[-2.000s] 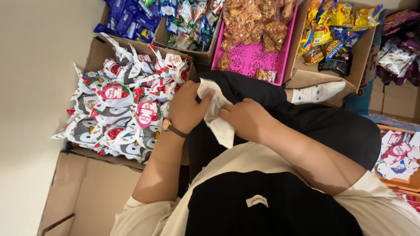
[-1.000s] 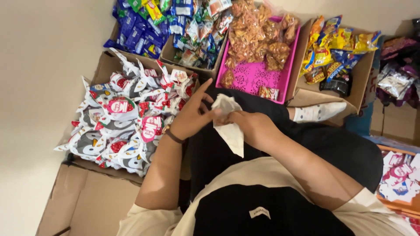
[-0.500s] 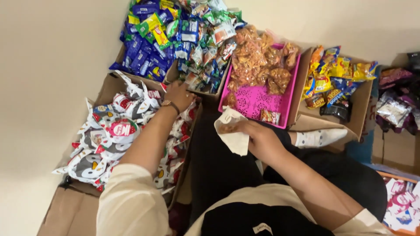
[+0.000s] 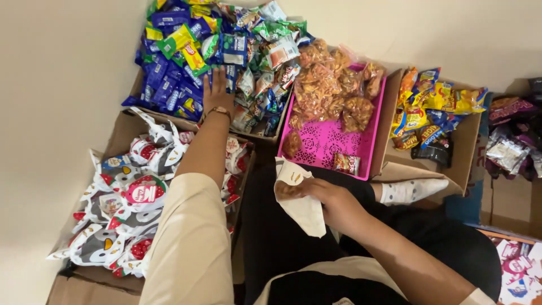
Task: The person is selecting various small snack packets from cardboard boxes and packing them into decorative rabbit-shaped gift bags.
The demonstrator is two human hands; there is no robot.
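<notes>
Our right hand [image 4: 333, 199] is closed around a small white paper bag [image 4: 298, 197]. The bag hangs from our fingers, just over our lap, near us and close to the pink tray [image 4: 333, 148]. Our left hand [image 4: 217, 90] is stretched far out, well apart from the bag. It lies flat and open on a pile of blue snack packs [image 4: 164, 85] in a cardboard box [image 4: 262, 133]. We cannot tell if it is grabbing one.

Left of our arm sits a box of white and red packs [image 4: 127, 197]. The pink tray holds clear bags of brown snacks [image 4: 336, 85]. Right of the tray is a box of yellow packs [image 4: 435, 107]. Our foot in a white sock [image 4: 409, 191] lies near that box.
</notes>
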